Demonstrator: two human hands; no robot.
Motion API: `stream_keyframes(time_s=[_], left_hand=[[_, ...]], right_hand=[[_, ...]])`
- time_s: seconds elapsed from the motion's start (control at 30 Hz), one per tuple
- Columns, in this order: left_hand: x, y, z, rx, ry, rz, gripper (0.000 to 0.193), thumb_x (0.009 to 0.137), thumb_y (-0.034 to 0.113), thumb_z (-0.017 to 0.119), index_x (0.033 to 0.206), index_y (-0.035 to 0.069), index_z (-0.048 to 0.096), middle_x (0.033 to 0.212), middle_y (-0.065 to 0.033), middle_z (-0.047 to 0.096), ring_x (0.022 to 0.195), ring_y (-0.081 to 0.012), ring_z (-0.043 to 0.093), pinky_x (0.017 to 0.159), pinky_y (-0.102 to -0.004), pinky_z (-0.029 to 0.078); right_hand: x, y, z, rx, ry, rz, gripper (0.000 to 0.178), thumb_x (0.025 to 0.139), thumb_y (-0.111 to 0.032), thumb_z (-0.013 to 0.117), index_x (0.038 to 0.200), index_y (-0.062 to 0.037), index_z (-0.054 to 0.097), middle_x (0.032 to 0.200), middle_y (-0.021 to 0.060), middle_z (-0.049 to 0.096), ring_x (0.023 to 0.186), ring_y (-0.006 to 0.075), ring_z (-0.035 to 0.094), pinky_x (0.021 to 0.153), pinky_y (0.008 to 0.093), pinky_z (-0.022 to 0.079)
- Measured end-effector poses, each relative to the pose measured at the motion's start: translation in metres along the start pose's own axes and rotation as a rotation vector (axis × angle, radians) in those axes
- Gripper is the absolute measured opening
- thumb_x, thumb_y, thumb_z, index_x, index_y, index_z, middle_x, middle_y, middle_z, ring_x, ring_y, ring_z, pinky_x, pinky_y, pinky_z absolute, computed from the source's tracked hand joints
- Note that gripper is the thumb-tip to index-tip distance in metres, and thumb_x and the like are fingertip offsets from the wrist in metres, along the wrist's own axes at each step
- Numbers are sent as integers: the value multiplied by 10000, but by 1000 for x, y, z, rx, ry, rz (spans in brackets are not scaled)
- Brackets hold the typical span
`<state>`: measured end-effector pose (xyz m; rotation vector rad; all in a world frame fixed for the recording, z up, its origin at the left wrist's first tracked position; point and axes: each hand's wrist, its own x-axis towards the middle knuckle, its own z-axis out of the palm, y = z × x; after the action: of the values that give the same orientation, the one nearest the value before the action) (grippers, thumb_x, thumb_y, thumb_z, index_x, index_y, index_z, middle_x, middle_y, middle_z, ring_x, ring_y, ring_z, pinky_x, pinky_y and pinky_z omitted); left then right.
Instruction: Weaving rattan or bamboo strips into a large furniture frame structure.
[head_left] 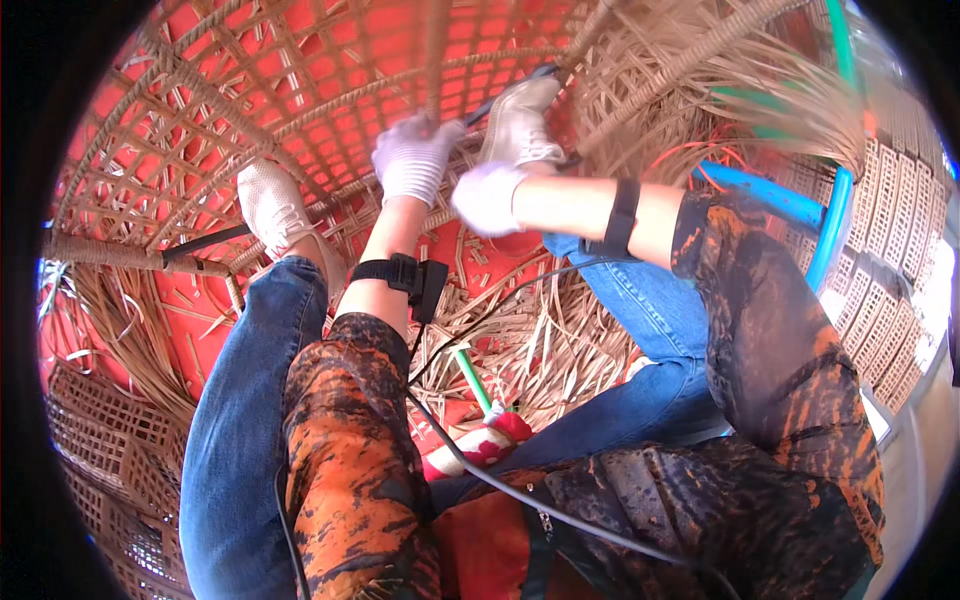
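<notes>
A large open-lattice woven cane frame point(330, 95) with cord-wrapped bars spreads across the far side, over a red floor. My left hand point(410, 160), in a pale striped glove, is against its lower part, beside a wrapped upright bar point(436, 60). Its fingers are curled, and what they hold is hidden. Just right of it and nearer, my right hand point(487, 198), also gloved, is closed and slightly blurred near my right shoe point(520, 125). Whatever lies within that hand does not show. My left shoe point(272, 210) rests at the frame's lower edge.
Loose cane strips point(545, 350) litter the floor between my legs. A green-handled tool point(472, 382) lies near a red-and-white item point(480, 445). Blue tubing point(770, 195) and stacked lattice panels point(880, 290) stand right; woven pieces point(110, 440) sit left. A cable point(560, 510) crosses my lap.
</notes>
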<state>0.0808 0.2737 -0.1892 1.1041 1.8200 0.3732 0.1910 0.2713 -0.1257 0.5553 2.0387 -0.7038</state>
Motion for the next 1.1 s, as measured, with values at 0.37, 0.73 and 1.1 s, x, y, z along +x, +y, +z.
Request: stream_keyframes(time_s=[0.37, 0.73, 1.1], left_hand=[[62, -116, 59, -556, -43, -15, 359, 836, 305, 609, 1118, 89, 666, 1010, -146, 685, 947, -225, 647, 815, -339, 496], [58, -70, 68, -1080, -255, -574, 218, 896, 304, 597, 954, 99, 643, 836, -59, 653, 587, -144, 619, 488, -300, 494], [4, -72, 28, -238, 14, -6, 449, 800, 357, 685, 1135, 61, 652, 1068, -139, 673, 942, -266, 651, 862, -329, 483]], right_hand=[[19, 50, -22, 441, 456, -9, 368, 856, -344, 522, 1080, -85, 655, 1025, 158, 666, 970, 316, 629, 858, 406, 487], [66, 95, -18, 241, 360, 237, 337, 828, -326, 590, 1093, -134, 669, 1068, 133, 666, 1001, 306, 637, 846, 413, 501], [8, -64, 23, -46, -54, -363, 179, 732, -217, 624, 755, -68, 720, 753, 125, 692, 720, 294, 682, 624, 425, 538]])
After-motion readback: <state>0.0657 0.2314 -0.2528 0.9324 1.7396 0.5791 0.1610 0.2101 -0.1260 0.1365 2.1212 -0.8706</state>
